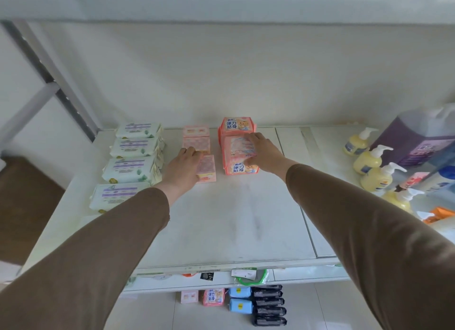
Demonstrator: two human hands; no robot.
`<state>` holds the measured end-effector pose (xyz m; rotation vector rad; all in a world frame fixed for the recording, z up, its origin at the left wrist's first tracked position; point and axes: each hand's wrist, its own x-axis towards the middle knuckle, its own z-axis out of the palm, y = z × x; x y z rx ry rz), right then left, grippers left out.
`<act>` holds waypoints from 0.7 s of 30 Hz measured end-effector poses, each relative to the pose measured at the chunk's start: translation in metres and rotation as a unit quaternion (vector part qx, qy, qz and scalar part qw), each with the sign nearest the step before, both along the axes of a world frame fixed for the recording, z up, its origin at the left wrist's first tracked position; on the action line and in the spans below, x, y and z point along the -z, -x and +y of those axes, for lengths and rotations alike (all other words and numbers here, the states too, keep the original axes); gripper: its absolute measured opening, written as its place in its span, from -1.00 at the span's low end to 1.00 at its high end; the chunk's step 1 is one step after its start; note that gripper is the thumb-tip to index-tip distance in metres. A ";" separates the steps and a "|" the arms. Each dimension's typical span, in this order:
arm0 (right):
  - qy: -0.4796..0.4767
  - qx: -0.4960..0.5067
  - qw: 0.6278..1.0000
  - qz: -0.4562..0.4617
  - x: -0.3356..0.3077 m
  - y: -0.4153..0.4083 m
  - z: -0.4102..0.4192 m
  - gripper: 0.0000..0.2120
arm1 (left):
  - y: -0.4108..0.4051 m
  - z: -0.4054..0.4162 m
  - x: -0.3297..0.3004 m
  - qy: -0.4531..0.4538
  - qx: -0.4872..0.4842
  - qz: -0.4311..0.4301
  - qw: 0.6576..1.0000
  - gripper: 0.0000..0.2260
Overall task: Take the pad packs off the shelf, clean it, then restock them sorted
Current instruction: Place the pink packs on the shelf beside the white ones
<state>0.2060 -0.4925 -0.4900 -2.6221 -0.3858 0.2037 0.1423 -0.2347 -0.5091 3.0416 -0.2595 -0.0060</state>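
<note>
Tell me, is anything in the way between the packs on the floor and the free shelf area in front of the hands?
Nothing visible blocks it. The floor packs lie under the shelf's front edge, and the bare shelf surface in front of the left hand and right hand holds nothing. Only the person's own sleeves reach across it.

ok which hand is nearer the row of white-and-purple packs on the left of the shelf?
Left. The left hand rests on the pale pink packs just right of the white-and-purple packs. The right hand is farther right, on the orange-pink packs.
</note>
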 end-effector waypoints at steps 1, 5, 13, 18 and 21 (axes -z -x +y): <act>0.000 0.000 1.000 0.000 0.001 -0.001 0.000 -0.15 | -0.001 0.000 0.000 0.001 0.001 0.002 1.000 -0.45; 0.009 -0.007 1.000 0.002 0.004 -0.004 0.003 -0.16 | -0.003 0.000 -0.002 0.002 0.008 -0.004 1.000 -0.43; -0.007 0.003 1.000 0.011 0.007 -0.005 0.002 -0.17 | -0.006 0.007 -0.003 0.003 0.008 -0.005 1.000 -0.44; -0.013 0.004 1.000 0.007 0.009 -0.006 0.002 -0.19 | -0.008 0.009 -0.002 -0.005 0.012 -0.003 1.000 -0.44; -0.012 0.002 1.000 0.003 0.011 -0.006 0.002 -0.21 | -0.008 0.011 0.000 -0.006 0.013 -0.001 1.000 -0.43</act>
